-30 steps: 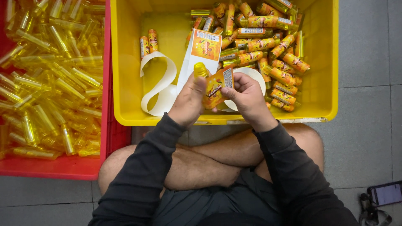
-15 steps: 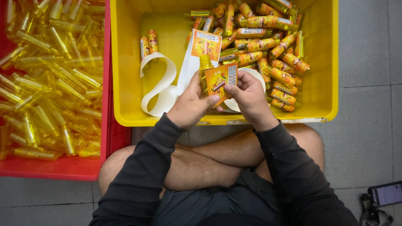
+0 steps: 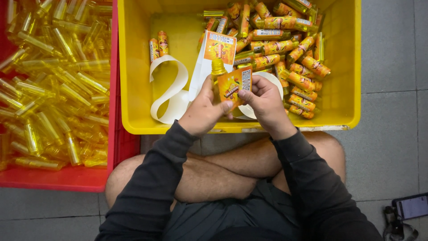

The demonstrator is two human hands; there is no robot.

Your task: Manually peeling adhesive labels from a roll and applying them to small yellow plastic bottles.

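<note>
Orange label point(image 3: 235, 85) on held bottle, orange label sheet point(image 3: 219, 46) in yellow crate, phone screen point(image 3: 412, 206) bottom right

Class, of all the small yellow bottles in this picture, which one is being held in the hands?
The bottle between the left hand and right hand, above the yellow crate's front edge; the others lie loose in crates.

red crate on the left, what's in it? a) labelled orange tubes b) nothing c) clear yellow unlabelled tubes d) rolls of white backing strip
c: the red crate is heaped with clear yellow tubes that bear no labels; the labelled tubes and the white strip lie in the yellow crate.
</note>
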